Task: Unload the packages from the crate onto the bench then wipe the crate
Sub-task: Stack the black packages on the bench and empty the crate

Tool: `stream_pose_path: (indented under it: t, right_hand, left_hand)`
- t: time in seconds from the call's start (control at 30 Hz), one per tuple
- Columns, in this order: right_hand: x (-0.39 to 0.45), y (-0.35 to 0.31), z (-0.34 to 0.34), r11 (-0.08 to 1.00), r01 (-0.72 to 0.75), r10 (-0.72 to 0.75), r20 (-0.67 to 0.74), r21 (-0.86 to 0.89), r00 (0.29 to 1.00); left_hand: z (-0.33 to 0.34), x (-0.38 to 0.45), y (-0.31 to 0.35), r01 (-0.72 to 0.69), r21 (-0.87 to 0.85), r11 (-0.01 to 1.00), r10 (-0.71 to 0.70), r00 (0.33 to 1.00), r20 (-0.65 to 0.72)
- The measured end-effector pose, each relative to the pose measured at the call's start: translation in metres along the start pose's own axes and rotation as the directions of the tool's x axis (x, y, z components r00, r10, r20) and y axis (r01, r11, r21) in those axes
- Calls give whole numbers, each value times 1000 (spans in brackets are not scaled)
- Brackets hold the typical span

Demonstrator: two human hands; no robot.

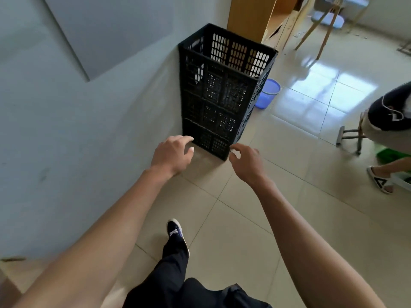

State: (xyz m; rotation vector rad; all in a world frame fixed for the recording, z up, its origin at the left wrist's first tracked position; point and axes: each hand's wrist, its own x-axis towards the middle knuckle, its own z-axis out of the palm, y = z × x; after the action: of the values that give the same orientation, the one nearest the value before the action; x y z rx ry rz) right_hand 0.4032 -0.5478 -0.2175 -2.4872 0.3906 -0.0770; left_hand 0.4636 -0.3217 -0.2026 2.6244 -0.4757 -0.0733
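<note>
Crates [219, 90] stacked against wall. Left hand [172, 154] and right hand [245, 162] just before the stack's base, fingers loosely curled, holding nothing.

Both arms stretch forward, left hand [172, 153] and right hand [245, 162] loosely curled, holding nothing.

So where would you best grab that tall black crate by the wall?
Probably by the top rim of the black crate, one hand on each side from above. It stands upright with its open top up, and a handle slot shows near the rim; the wall blocks its left side.
</note>
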Motion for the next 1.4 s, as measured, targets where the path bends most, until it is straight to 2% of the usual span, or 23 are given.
stream_pose_path:
  t: [0.2, 0.43, 0.73, 0.9, 1.1, 1.4]
  right_hand:
    - [97, -31, 16, 1000, -17, 17, -35, 12, 999]
    - [181, -52, 13, 998, -52, 53, -41, 29, 998]
    - [316, -25, 0, 981, -92, 101, -42, 173, 994]
    - [410, -11, -20, 969, -61, 73, -42, 241, 996]
    - [495, -5, -36, 964, -13, 10, 13, 264, 1000]
    - [587, 8, -13, 964, -89, 57, 129, 251, 990]
  left_hand:
    - [-11, 103, -35, 33, -43, 999, -31, 998, 50]
    - [-23, 201, -35, -5, -92, 996, 9, 999, 44]
    - [6, 340, -12, -36, -99, 994, 42, 997, 63]
    - [11, 422, 12, -16, -53, 998, 20, 998, 67]
    - [12, 494, 15, 25, -78, 997, -26, 1000, -11]
    - [26, 594, -8, 61, -99, 993, -62, 998, -13]
